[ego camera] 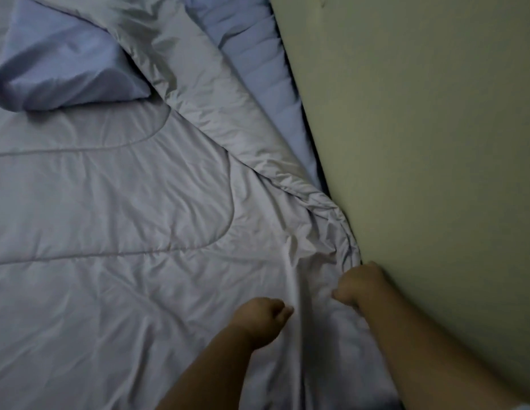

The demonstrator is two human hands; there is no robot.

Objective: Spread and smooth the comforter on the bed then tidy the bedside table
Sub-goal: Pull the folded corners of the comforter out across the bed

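Head view shows both hands, left hand (259, 316) and right hand (360, 287), clenched on the pale grey quilted comforter (116, 196), bunched against the greenish wall (420, 128). Spreading is under way; next, I judge, that folded edge needs pulling flat over the blue sheet (258, 63).

Quilted cloth comforter (124, 202), faintly sheeny and creased; matt blue cloth pillow (59, 69) and sheet (258, 63); smooth, matt painted wall (420, 128).
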